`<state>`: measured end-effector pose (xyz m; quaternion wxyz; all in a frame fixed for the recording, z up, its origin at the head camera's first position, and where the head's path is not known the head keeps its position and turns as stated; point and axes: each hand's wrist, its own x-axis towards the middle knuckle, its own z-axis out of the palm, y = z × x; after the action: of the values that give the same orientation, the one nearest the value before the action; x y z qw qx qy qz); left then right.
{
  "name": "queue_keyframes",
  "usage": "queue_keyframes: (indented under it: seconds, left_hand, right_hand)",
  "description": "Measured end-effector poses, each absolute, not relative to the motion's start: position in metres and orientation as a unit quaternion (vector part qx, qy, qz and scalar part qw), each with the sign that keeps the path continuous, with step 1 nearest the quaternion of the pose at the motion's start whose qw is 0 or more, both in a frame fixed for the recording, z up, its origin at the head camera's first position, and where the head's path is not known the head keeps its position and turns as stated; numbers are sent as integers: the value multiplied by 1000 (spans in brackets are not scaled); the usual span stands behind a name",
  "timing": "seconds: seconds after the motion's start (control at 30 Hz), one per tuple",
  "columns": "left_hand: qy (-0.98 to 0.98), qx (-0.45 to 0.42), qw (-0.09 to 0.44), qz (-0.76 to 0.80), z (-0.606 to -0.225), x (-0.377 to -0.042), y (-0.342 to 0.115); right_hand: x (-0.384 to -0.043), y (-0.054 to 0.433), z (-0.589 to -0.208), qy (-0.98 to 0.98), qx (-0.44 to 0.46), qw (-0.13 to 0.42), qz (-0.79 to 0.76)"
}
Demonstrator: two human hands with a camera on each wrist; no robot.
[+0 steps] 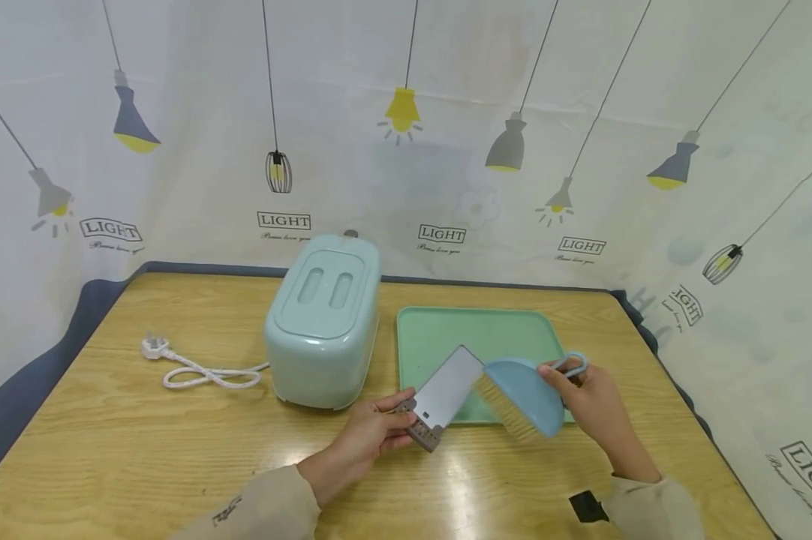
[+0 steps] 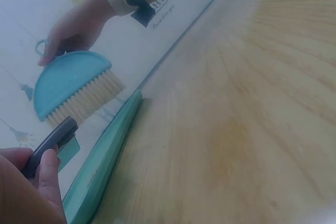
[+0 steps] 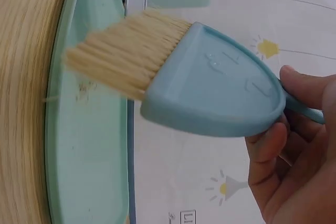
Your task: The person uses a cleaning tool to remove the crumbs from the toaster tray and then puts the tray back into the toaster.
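Observation:
My left hand (image 1: 372, 439) pinches the grey handle end of a flat metal crumb tray (image 1: 449, 386), which tilts over the green serving tray (image 1: 470, 328). In my right hand (image 1: 598, 409) is the handle of a small light-blue brush (image 1: 533, 391). Its pale bristles (image 3: 126, 48) point down and to the left, close beside the crumb tray in the head view. Brown crumbs (image 3: 84, 90) lie on the green tray, seen in the right wrist view. From the left wrist, the crumb tray's dark handle (image 2: 50, 145) shows edge-on, just below the bristles.
A light-blue toaster (image 1: 321, 330) stands left of the green tray. Its white cord (image 1: 210, 375) lies looped on the wooden table (image 1: 196, 442), ending in a plug (image 1: 154, 346). Behind the table hangs a lamp-printed cloth (image 1: 352, 90).

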<state>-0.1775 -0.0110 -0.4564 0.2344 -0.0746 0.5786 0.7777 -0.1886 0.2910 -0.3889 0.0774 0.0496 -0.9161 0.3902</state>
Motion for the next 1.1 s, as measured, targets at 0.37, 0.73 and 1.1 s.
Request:
queue_keyframes:
  seconds: [0.37, 0.73, 1.1]
  left_hand:
    - [575, -70, 236, 780, -455, -176, -11]
    - [570, -69, 237, 783, -459, -176, -12]
    - [575, -77, 238, 779, -458, -176, -15]
  right_hand:
    - [-192, 259, -388, -889, 35, 14, 457]
    - [-202, 232, -397, -862, 15, -42, 505]
    - [-211, 230, -405, -861, 8, -35, 507]
